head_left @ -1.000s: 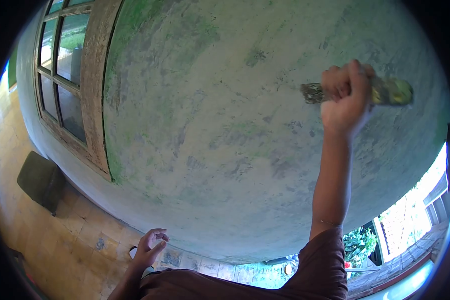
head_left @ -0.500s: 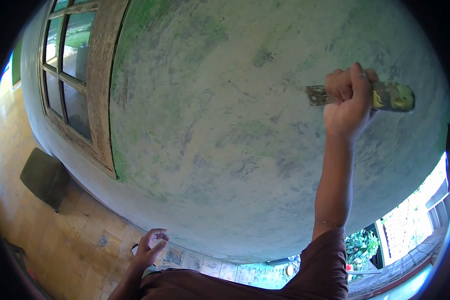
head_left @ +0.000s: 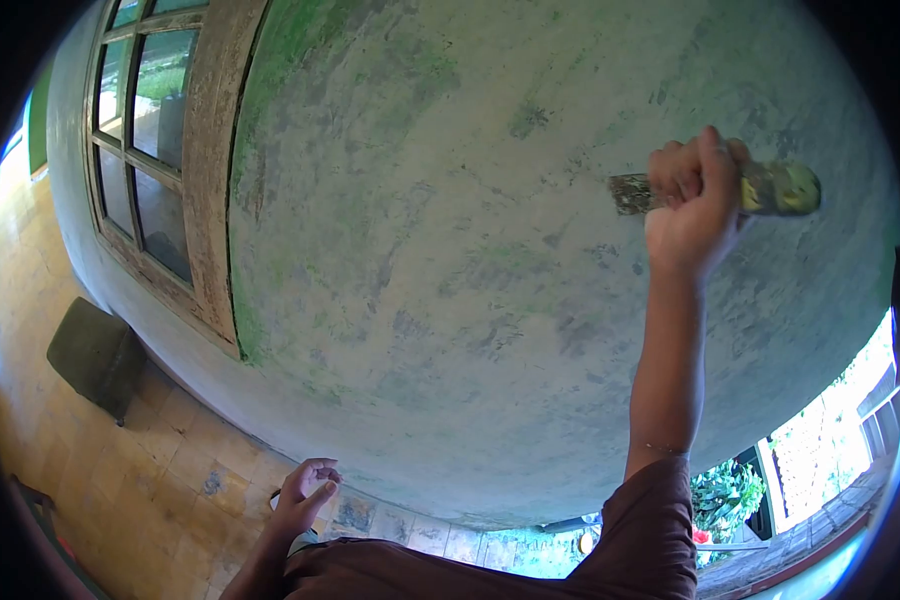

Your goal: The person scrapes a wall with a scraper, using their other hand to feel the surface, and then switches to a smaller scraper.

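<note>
Green-and-yellow blotches mark the flat, long tool [head_left: 785, 188] that the right hand [head_left: 692, 200] grips in a closed fist, up at the patchy wall [head_left: 450, 250]. Working the tool over that surface looks like the step in hand, though blur leaves actual contact uncertain. Any further stroke would call for a firm grip and an even, level edge. Lower down, the left hand [head_left: 305, 492] is loosely open (nothing visible in it), well apart from the tool.
</note>
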Demonstrator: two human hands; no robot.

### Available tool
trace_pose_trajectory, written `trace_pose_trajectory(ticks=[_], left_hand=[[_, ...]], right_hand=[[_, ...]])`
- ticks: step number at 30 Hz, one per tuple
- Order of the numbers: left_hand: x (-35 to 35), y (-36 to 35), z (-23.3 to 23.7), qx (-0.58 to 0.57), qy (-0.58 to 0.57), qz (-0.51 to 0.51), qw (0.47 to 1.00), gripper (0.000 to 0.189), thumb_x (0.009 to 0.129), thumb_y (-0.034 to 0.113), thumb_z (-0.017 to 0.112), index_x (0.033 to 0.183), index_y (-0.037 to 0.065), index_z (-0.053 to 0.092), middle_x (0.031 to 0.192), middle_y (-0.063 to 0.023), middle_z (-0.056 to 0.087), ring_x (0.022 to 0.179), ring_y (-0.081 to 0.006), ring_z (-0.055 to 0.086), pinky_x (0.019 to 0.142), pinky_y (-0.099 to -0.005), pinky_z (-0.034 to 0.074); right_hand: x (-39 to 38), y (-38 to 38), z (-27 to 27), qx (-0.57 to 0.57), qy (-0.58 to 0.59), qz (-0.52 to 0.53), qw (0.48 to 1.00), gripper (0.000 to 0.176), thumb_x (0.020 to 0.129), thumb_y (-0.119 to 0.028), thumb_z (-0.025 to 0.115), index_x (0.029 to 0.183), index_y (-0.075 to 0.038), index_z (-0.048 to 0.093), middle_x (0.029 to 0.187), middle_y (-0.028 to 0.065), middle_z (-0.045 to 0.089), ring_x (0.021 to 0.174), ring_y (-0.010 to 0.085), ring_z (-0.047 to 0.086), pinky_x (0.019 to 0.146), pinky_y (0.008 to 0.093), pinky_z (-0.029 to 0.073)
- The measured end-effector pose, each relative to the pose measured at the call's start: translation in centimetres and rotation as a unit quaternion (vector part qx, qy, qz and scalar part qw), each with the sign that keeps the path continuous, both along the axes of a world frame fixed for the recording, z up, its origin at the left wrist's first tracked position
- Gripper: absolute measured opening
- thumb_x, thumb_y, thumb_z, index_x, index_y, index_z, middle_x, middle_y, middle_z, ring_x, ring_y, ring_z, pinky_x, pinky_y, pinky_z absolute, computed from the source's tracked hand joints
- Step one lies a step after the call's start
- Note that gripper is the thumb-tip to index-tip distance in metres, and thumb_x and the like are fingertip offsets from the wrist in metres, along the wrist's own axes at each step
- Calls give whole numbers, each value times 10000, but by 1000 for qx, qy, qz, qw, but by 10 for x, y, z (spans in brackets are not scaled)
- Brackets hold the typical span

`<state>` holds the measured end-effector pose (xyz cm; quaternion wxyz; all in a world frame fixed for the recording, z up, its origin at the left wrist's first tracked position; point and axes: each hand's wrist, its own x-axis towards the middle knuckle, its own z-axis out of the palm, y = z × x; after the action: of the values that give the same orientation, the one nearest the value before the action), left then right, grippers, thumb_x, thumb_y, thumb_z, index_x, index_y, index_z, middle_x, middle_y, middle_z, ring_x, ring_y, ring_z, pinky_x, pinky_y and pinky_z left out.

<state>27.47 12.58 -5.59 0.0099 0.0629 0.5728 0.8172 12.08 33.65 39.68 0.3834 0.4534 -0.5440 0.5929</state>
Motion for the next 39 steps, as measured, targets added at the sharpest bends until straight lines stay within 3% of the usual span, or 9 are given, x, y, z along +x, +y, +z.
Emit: trace_pose_trajectory(ticks=[9, 11, 14, 19, 22, 26, 30, 36, 39], left_hand=[[-1, 0, -7, -5, 8, 7, 1000, 356, 880, 136, 611, 1157, -57, 498, 964, -108, 601, 953, -177, 572, 885, -332, 435], [-2, 0, -10, -2, 8, 10, 1000, 358, 880, 137, 611, 1157, -58, 497, 966, -109, 601, 956, -177, 571, 889, -333, 434], [1, 0, -8, -3, 9, 9, 1000, 361, 880, 139, 612, 1158, -59, 497, 968, -111, 602, 961, -177, 570, 894, -336, 431], [2, -2, -5, -24, -3, 15, 1000, 365, 879, 141, 611, 1159, -62, 496, 965, -114, 601, 958, -178, 570, 898, -341, 430], [2, -3, -6, -20, 7, 18, 1000, 367, 880, 140, 608, 1160, -67, 494, 964, -117, 601, 956, -180, 570, 901, -343, 429], [0, -1, -13, -22, 22, 28, 999, 364, 879, 137, 605, 1156, -73, 497, 958, -121, 602, 950, -182, 571, 897, -341, 431], [2, 0, -3, -21, 14, 28, 999, 357, 875, 126, 601, 1154, -75, 504, 945, -123, 607, 936, -182, 577, 891, -335, 435], [0, -1, -13, -24, 23, 27, 999, 359, 873, 121, 601, 1155, -78, 503, 941, -124, 609, 940, -187, 579, 894, -334, 435], [2, 1, -2, -29, 18, 23, 999, 356, 874, 119, 599, 1155, -77, 503, 945, -124, 609, 944, -187, 578, 896, -336, 434]], right_hand=[[5, 1, -1, -5, 31, -13, 999, 289, 812, -19, 549, 624, -109, 349, 479, -41, 294, 394, 63, 273, 399, 264, 215], [15, 14, 5, 28, 62, 127, 990, 312, 801, -11, 563, 608, -116, 342, 475, -39, 299, 392, 67, 287, 399, 264, 217], [-2, -6, -8, -16, 24, -51, 998, 336, 833, -49, 522, 576, -124, 318, 467, -42, 264, 392, 65, 236, 404, 259, 202], [24, 6, 6, 24, 88, 119, 989, 380, 816, -34, 547, 554, -138, 291, 464, -39, 281, 377, 70, 250, 395, 257, 197], [-5, -7, -5, -7, 66, -72, 995, 381, 873, -100, 479, 542, -133, 294, 461, -44, 225, 392, 70, 178, 410, 260, 178], [24, 9, 11, -4, 55, 86, 995, 377, 811, -30, 545, 550, -138, 294, 461, -38, 271, 387, 70, 245, 414, 264, 207], [1, -8, 1, -42, 30, -53, 997, 360, 842, -79, 523, 556, -131, 311, 469, -35, 254, 394, 75, 200, 422, 266, 198], [23, 13, 15, -7, 68, 119, 991, 360, 796, -30, 589, 572, -124, 322, 467, -28, 284, 390, 74, 245, 405, 270, 211], [-9, 3, -1, -29, -5, 28, 999, 367, 816, -54, 590, 573, -122, 322, 470, -31, 280, 395, 70, 238, 404, 268, 204]])
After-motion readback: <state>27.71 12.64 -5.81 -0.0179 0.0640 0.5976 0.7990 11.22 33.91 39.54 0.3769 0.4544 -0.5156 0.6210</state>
